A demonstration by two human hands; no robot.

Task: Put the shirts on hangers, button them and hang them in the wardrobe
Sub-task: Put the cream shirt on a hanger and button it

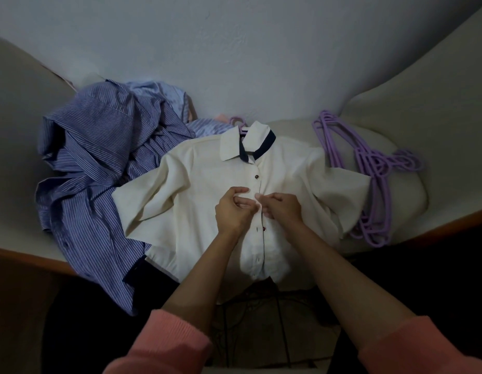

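Right now the cream shirt (pixel 196 190) lies flat on the bench (pixel 396 147) with its button line running straight away from the person, the left hand (pixel 233 209) and right hand (pixel 284 207) pinching its two front edges together mid-chest, equally near.

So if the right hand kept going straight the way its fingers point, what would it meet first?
The right hand points leftward across the cream short-sleeved shirt's button placket, which it pinches. Going on, it would almost at once meet the left hand, gripping the opposite edge; depth is unclear.
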